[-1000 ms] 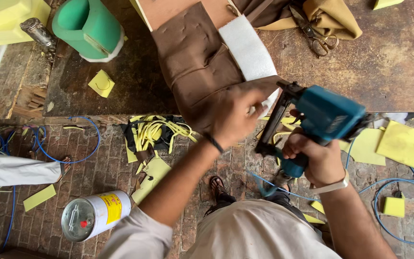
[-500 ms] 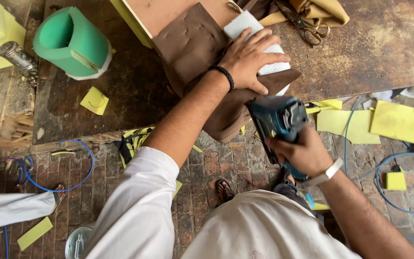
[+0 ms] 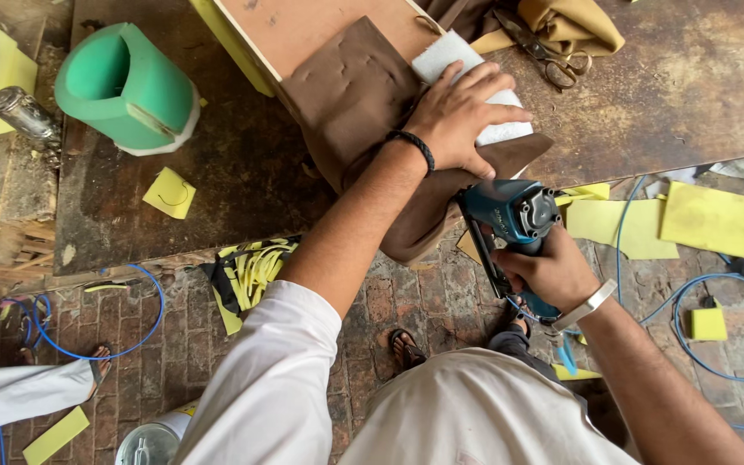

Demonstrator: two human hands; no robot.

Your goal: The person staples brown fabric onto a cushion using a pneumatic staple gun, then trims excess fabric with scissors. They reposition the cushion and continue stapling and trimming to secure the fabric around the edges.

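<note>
My left hand lies flat, fingers spread, pressing a white foam pad and brown fabric against a wooden frame on the workbench. A black band circles that wrist. My right hand grips the handle of a blue pneumatic staple gun, held just below the left hand at the hanging edge of the brown fabric. A blue air hose trails from the gun to the right.
A green foam cylinder and a metal can stand at the bench's left. Scissors lie on tan cloth at the top. Yellow foam scraps and blue hose litter the brick floor. Another person's leg is at lower left.
My left hand went from the staple gun up onto the white pad and fabric and pressed down. The right hand brought the gun closer under the fabric edge.
</note>
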